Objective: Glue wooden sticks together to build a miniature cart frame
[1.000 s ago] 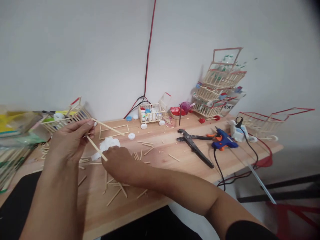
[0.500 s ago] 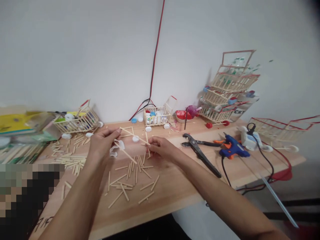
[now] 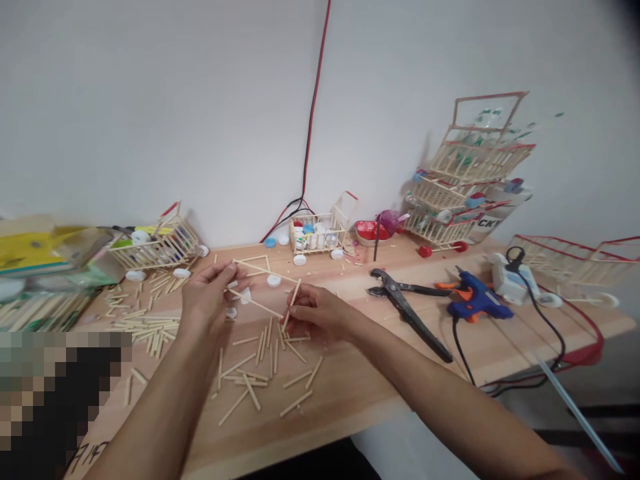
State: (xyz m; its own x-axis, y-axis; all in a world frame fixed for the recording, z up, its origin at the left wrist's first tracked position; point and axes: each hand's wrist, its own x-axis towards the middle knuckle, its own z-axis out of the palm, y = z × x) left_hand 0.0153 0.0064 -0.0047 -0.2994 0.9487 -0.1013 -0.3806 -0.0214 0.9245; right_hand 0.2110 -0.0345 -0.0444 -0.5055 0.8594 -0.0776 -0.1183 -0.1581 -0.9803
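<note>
Short stick (image 3: 295, 297), pinched in right fingers (image 3: 303, 313), was brought across long sticks (image 3: 267, 271) pinched in left fingers (image 3: 224, 274), presumably for alignment.

Small craft workspace; can't tell if home room or workshop. Evidence: wooden bench (image 3: 345, 373), corded glue gun (image 3: 475, 297), pliers (image 3: 416, 320), cut sticks (image 3: 252, 393) strewn loose, stick frame (image 3: 257, 304) held up, miniature stick carts (image 3: 447, 193) along grey wall (image 3: 165, 120), red-black cable (image 3: 316, 95) running down it.
</note>
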